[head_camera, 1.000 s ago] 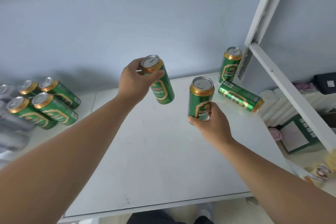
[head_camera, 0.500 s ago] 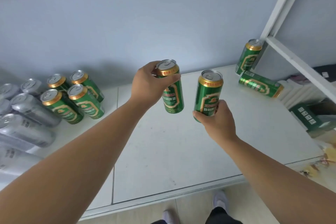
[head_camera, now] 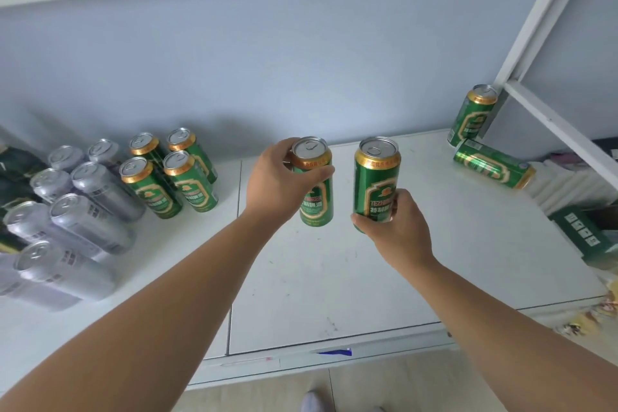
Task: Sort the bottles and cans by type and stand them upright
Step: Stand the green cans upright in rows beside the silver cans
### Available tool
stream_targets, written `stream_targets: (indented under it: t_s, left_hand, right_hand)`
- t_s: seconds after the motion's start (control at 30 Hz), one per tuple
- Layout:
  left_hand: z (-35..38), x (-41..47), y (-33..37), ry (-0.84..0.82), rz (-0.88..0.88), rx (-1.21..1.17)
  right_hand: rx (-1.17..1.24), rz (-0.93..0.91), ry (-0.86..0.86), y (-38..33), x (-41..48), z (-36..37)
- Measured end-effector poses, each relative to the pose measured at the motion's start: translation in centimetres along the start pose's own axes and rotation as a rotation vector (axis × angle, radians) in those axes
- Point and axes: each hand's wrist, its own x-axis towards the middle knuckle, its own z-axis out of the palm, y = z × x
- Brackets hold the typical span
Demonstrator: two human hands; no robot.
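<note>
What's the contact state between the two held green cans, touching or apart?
Apart. Head view shows a strip of bare table between the left-hand can and the right-hand can.

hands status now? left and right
Left hand: grips a green can near its top.
Right hand: grips another green can near its base.

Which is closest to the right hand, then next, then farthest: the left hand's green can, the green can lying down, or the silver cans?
1. Green metal can held by the left hand, beside the right hand.
2. Green can lying on its side, back right.
3. Silver cans, far left.
</note>
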Motion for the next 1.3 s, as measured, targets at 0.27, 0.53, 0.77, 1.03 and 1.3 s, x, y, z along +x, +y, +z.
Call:
stream_targets:
  t_s: [0.27, 0.53, 0.77, 1.03, 1.3]
  left_hand:
    - [-1.3, -2.5, -1.3, 0.081, -0.052, 0.043]
    - [-5.2, -2.9, -4.8, 0.142, -0.094, 0.027]
    - [-11.8, -1.5, -9.8, 0.118, -0.101, 0.008]
    - [-18.8, -0.3, -17.4, 0.108, -0.127, 0.043]
    - [-21.0, 0.6, -21.9, 0.152, -0.235, 0.037]
  right_hand:
    - [0.077, -0.067, -0.129, -0.2, -0.7, 1.3]
    - [0.057, -0.064, -0.186, -1.8, -2.4, 5.2]
    - [0.083, -0.006, -0.145, -6.4, -3.4, 12.3]
    - [0.097, 0.062, -0.141, -10.5, -6.2, 21.9]
    - [0.027, 0.053, -0.21, -12.0, -5.7, 28.1]
